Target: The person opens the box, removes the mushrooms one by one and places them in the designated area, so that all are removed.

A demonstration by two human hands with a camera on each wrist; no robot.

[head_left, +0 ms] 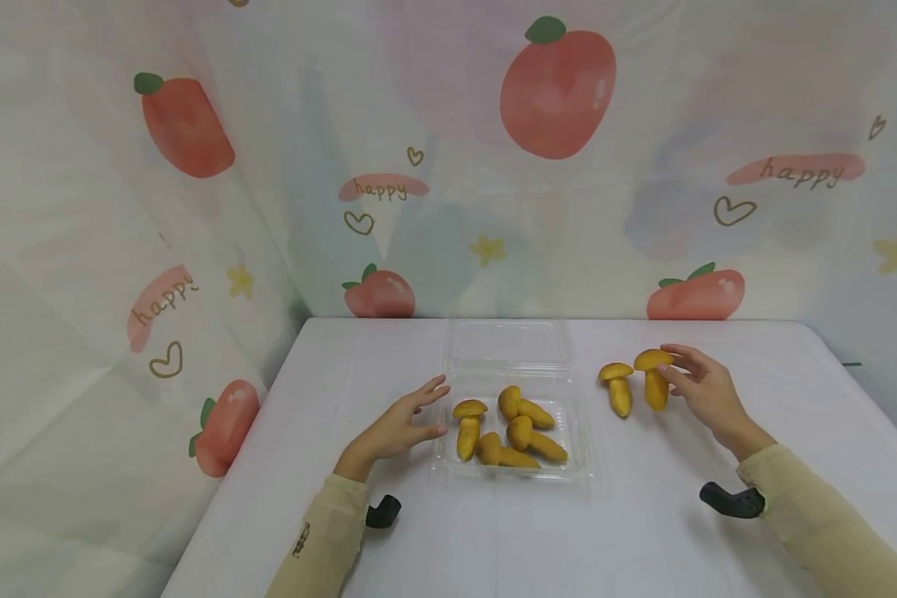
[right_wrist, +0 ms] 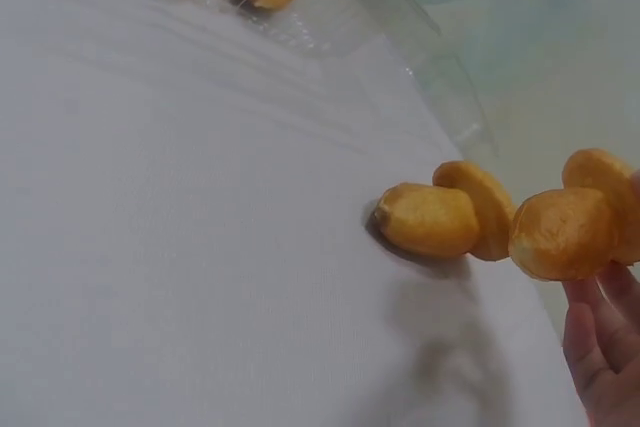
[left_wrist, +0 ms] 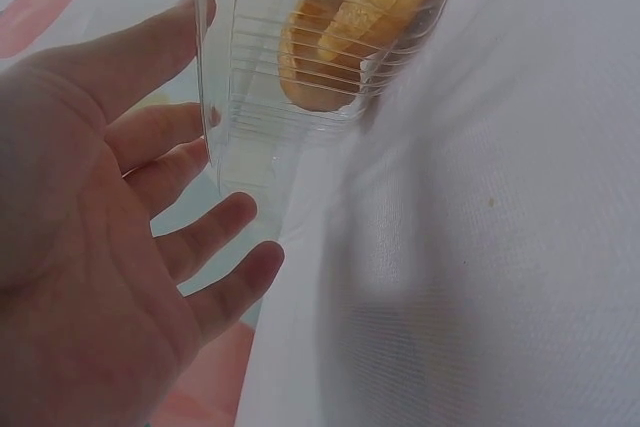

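Note:
A clear plastic box (head_left: 583, 465) with its lid folded back holds several yellow mushrooms, one of them an upright mushroom (head_left: 468, 430) at the left. Beside the box's left wall is my left hand (head_left: 399, 423), its fingers spread and fairly straight; in the left wrist view the fingertips (left_wrist: 240, 209) come close to or touch the clear wall. To the right of the box, my right hand (head_left: 710, 397) pinches a yellow mushroom (head_left: 655, 390) by its cap, off the table in the right wrist view. Just left of it, another mushroom (right_wrist: 430, 219) lies on the table.
The clear lid (head_left: 507, 342) lies open behind the box, towards the back wall. A white cloth covers the table (head_left: 493, 540). Printed fabric (head_left: 448, 241) with fruit pictures hangs behind and to the left. Black wrist mounts (head_left: 731, 501) stick out under the sleeves.

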